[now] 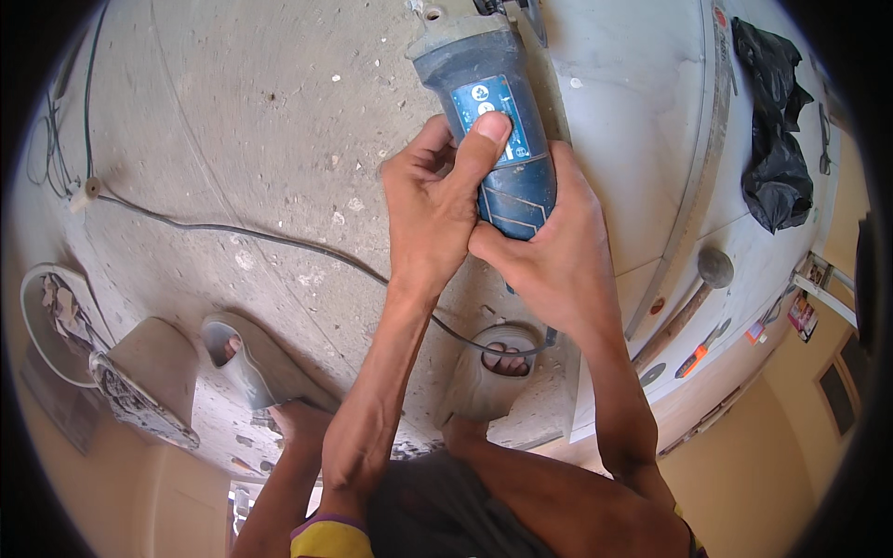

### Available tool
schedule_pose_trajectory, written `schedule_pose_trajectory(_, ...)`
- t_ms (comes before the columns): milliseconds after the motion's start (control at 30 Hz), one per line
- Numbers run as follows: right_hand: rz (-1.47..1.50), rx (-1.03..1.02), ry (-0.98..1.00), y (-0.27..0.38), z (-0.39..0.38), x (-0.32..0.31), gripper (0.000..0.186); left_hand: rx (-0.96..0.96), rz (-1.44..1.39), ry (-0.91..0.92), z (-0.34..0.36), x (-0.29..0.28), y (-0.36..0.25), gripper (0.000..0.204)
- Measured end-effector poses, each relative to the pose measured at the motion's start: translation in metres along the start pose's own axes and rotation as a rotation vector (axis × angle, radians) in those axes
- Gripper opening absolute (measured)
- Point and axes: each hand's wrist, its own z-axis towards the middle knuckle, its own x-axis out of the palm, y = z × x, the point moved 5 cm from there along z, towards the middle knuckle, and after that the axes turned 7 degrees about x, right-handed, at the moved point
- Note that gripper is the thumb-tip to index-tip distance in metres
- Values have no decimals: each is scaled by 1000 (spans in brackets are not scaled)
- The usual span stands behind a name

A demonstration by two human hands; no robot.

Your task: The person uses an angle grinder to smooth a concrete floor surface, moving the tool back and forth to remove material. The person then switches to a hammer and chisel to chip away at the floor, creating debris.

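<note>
Both of my hands grip a blue angle grinder (513, 102) with a grey head, held over the edge between the rough floor and the pale tiles. My left hand (433, 200) wraps its left side, thumb pressed on the label. My right hand (563, 237) closes round the rear end of the body from the right. The grinder's front end is partly cut off at the top of the view, so its disc is hard to make out. A dark power cord (279, 240) runs across the floor to a pale connector (86, 192) at the left.
Rough grey concrete (270, 102) lies left, large pale tiles (633, 121) right. A long metal straightedge (693, 205), a mallet (712, 270), an orange-handled tool (690, 361) and a black plastic bag (774, 121) lie on the right. Two buckets stand lower left, one a grey bucket (153, 363). My sandalled feet are below.
</note>
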Motion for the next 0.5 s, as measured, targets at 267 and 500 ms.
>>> schedule_pose_trajectory(267,-8,-17,-31,-1,2,4,64,-22,35,7,3,-5,0,49)
schedule_pose_trajectory(500,-25,-14,-23,1,0,-3,64,2,45,10,1,1,-4,48)
